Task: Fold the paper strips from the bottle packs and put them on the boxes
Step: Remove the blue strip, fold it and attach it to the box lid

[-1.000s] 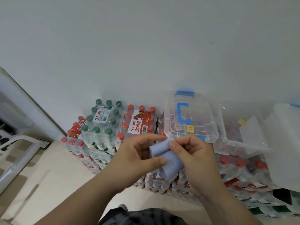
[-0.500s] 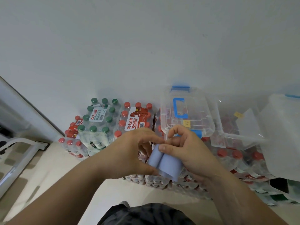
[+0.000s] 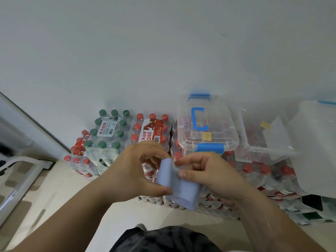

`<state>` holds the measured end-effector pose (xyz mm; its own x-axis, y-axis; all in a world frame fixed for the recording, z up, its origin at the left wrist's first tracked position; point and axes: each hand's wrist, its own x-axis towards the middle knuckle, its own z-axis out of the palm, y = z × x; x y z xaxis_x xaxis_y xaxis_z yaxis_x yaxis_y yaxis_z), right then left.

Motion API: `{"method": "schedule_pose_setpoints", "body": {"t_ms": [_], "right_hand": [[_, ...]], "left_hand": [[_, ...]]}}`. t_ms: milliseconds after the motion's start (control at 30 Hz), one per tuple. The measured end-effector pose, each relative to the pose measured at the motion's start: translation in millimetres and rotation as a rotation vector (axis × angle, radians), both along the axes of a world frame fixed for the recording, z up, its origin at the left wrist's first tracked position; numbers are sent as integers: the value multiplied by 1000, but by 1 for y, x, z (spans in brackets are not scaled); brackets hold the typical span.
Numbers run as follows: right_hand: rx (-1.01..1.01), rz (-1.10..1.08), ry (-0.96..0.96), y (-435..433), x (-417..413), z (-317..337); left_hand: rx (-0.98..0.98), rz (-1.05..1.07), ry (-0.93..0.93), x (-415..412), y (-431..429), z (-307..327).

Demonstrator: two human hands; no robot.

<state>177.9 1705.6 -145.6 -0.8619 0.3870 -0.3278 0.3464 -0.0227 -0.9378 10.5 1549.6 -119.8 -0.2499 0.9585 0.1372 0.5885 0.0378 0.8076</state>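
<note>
White wall point(image 3: 163, 42) is filling the top half of the head view, and pale floor point(image 3: 45, 206) is running along the bottom left. Shrink-wrapped bottle packs point(image 3: 254, 171) are sitting in a row against the wall, stacked, mostly red caps; one green-cap pack point(image 3: 107, 135) is sitting on the left, just beside a red-cap pack point(image 3: 151, 131) with a red and white label. A frosted box point(image 3: 318, 142) is sitting on the packs at far right, an open clear box point(image 3: 263, 142) is sitting next to it, and a clear lidded box point(image 3: 207, 124) with a blue handle and blue clips is resting on the packs in the middle. A white frame point(image 3: 21, 171) is leaning at far left. Left hand point(image 3: 134, 170) and right hand point(image 3: 205, 171) are both pinching a light blue paper strip point(image 3: 180, 190), holding it in the air in front of the packs, below the lidded box and not touching it. Left thumb is pressing the strip's lower left part, with fingers curled behind its upper end. Right thumb and forefinger are gripping its upper right edge. The strip is bending into a loose fold, its lower end hanging down. A small yellow note point(image 3: 207, 136) is sitting on the lidded box's lid.
</note>
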Motion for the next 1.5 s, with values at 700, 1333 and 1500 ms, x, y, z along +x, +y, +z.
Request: {"method": "schedule_pose_setpoints", "body": {"t_ms": [700,1333,1500], "right_hand": [[-243,-29,165,-7,-1,-28],[-7,8,129,9,8,1],[-70,4,151,-1,2,5]], "left_hand": [[96,198,-660,6,-7,-18],[-96,147,-195,12,-8,-12],[-54,126,-64,23,-1,-6]]}}
